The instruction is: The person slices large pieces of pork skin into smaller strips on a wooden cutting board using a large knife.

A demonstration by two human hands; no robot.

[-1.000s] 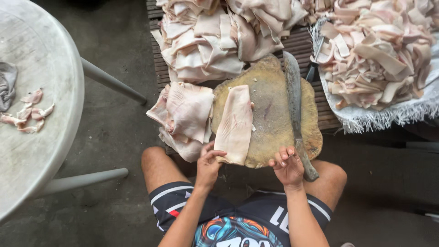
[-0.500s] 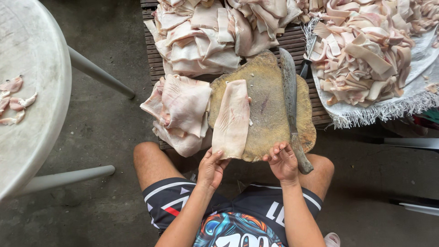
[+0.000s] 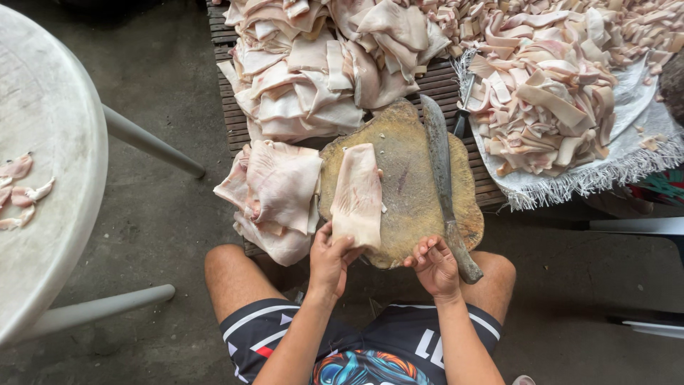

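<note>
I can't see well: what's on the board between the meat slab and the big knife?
Only bare board, stained with a few small scraps, lies between the slab and the knife in the head view.

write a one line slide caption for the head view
Left hand grips a pale skin slab on a round wooden board; right hand rests beside the long knife.

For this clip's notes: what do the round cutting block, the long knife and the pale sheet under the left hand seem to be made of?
Cutting block: looks like wood, worn yellow-brown with irregular edges and cut marks. Knife: dull grey metal blade, apparently steel; dark handle, material unclear. Pale sheet: appears to be raw pork skin or fat, pinkish-white, limp and moist. The left hand grips its near end.
</note>
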